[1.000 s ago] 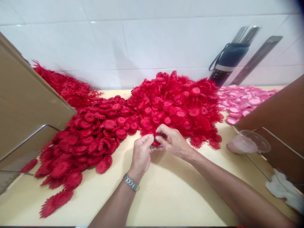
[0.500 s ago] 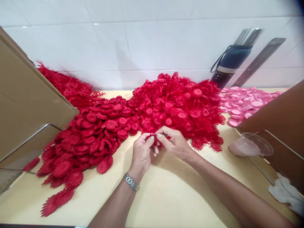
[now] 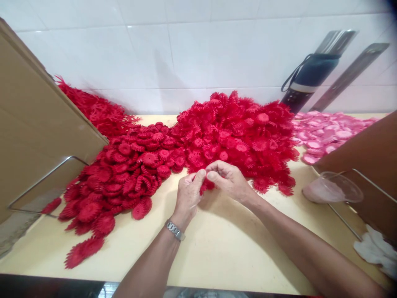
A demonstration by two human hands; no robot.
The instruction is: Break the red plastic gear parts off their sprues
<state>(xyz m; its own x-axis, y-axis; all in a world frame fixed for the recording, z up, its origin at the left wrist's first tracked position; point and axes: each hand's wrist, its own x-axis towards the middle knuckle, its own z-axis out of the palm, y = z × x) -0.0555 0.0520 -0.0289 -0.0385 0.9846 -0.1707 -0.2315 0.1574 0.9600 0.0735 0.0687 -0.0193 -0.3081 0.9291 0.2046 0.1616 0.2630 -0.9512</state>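
Observation:
My left hand (image 3: 188, 194), with a metal watch on the wrist, is closed, its thumb and fingers pinched around a red piece (image 3: 207, 185) mostly hidden by the hands. My right hand (image 3: 228, 179) meets it fingertip to fingertip, also closed in a pinch; what it holds is too small to make out. Just beyond the hands rises a large heap of red frilly flower pieces (image 3: 235, 132). To the left spreads a pile of flatter red scalloped discs (image 3: 118, 169).
Cardboard panels stand at the left (image 3: 40, 111) and right (image 3: 362, 161). Pink discs (image 3: 335, 130), a bottle (image 3: 307, 78) and a metal ruler (image 3: 353, 74) are at the back right. Nearer are a clear plastic cup (image 3: 331, 188) and white tissue (image 3: 375, 250).
The view has shifted slightly, showing the table's front edge. My fingertips have come closer together, and less of the red piece shows between my hands.

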